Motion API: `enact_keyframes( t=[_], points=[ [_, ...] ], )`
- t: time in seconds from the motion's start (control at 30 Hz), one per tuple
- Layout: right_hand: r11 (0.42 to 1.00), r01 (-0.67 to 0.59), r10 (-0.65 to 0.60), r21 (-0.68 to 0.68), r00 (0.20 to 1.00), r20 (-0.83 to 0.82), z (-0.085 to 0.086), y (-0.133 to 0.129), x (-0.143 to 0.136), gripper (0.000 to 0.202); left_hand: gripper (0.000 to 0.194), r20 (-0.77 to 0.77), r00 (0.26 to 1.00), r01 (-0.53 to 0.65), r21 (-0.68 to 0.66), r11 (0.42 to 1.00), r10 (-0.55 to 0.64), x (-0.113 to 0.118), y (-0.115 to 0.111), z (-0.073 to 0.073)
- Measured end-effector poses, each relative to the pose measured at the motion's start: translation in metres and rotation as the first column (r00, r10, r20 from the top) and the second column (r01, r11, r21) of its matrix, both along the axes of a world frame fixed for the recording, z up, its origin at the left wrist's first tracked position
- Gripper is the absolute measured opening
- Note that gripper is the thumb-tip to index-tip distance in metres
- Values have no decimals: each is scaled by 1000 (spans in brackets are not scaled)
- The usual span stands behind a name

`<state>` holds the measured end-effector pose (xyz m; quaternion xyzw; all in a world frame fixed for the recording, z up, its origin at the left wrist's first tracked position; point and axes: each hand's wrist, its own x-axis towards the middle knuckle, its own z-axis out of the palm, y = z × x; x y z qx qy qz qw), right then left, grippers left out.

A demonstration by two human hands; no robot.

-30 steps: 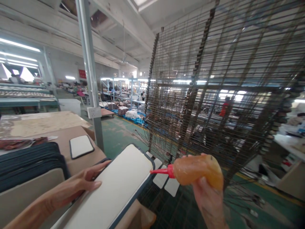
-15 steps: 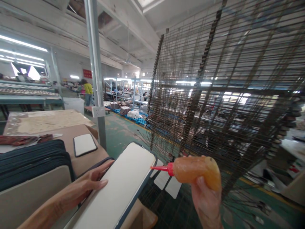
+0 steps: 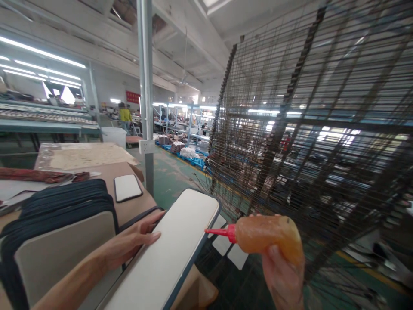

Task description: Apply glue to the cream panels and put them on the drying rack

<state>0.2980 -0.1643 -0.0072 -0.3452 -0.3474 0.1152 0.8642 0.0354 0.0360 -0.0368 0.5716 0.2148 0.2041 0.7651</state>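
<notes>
- Right grip (image 3: 280, 267): closed round the amber bottle (image 3: 264, 234); you held it roughly sideways, its red nozzle (image 3: 219, 232) pointing left.
- Nozzle tip sat at the long right edge of the pale panel (image 3: 180, 241); couldn't tell if it touched or hung just over.
- Left grip (image 3: 138, 237): closed on the panel's left edge, your thumb on the pale face, fingers at the side, partly hidden.
- Panel was in front of you, tilted, dark border round it, far end rounded, near end cut off by the view.
- Stack of dark-edged panels (image 3: 64, 249) stood left of it, partly behind your left forearm.
- Smaller pale panel (image 3: 127, 187), also dark-edged, lay flat on the brown-covered table (image 3: 132, 209), beyond your left grip.
- Reddish-brown material (image 3: 35, 174) lay behind the stack.
- Pale pieces (image 3: 238, 257) showed below the nozzle, right of your panel.
- Big wire rack (image 3: 292, 82) leaned at right.
- Person in yellow (image 3: 125, 113) was far back, beyond the metal post (image 3: 147, 86).
</notes>
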Motion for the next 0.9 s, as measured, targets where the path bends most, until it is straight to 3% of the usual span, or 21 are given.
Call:
enact_keyframes(
  t=[0.13,0.37,0.6,0.7,0.9],
  points=[
    [998,29,-32,-54,998,-52,-8,0,-1,58,80,13,1000,5,-41,999,-4,0,-4,5],
    [990,-110,107,-89,994,-36,-10,-5,-9,57,88,-6,1000,-31,-73,997,30,-1,-8,14],
    [988,-111,109,-102,994,-30,-20,-4,-11,59,102,-25,996,-88,-124,988,86,6,-4,19],
    [990,-106,103,-93,994,-40,-21,-6,-14,61,95,1,999,-50,-117,992,50,8,1,17],
    [959,-202,208,-197,978,11,-6,-15,-24,63,77,63,998,25,-68,997,-21,12,11,18]
  ],
)
